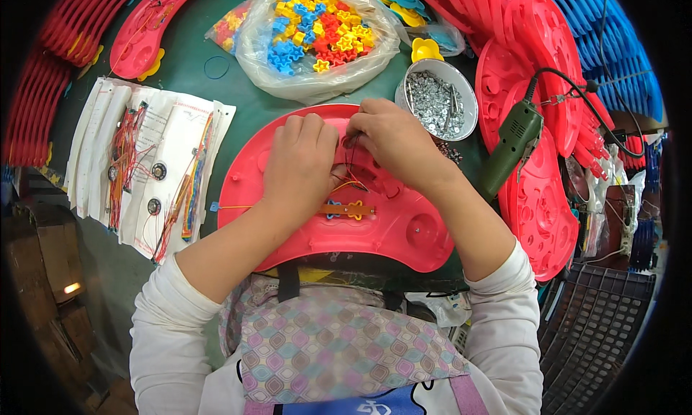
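A red plastic toy shell lies hollow side up in front of me, curved like a bean. Inside it, a narrow brown circuit strip rests over blue and yellow star-shaped pieces. My left hand is closed over the shell's middle, fingers curled down; whatever it grips is hidden beneath them. Just to its right, my right hand pinches thin dark wires near the shell's far edge. Red and yellow wires run from between the hands toward the circuit strip.
At the back is a plastic bag of coloured star pieces. A white bowl of screws and a green electric screwdriver are at right, beside stacked red shells. Papers with wired speakers lie at left.
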`<act>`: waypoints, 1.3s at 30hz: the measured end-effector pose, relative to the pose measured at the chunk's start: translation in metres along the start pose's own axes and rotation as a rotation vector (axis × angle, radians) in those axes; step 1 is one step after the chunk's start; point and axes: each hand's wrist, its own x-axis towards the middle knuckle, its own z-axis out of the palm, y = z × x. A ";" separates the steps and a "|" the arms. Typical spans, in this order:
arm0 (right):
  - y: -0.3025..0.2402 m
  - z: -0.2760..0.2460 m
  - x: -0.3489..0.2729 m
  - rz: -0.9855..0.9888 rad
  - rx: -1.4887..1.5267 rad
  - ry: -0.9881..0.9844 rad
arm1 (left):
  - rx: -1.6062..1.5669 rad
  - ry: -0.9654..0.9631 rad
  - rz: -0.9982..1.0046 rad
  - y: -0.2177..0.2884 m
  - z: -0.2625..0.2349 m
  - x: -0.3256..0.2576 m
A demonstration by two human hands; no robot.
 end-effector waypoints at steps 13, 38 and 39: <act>-0.020 0.000 0.004 -0.120 -0.245 -0.009 | -0.011 0.008 -0.002 -0.002 0.001 -0.002; -0.013 -0.007 -0.059 0.000 -0.334 0.177 | -0.093 -0.157 0.101 -0.011 -0.051 -0.003; -0.012 -0.006 -0.058 -0.003 -0.299 0.175 | -0.094 -0.149 0.102 -0.018 -0.066 -0.006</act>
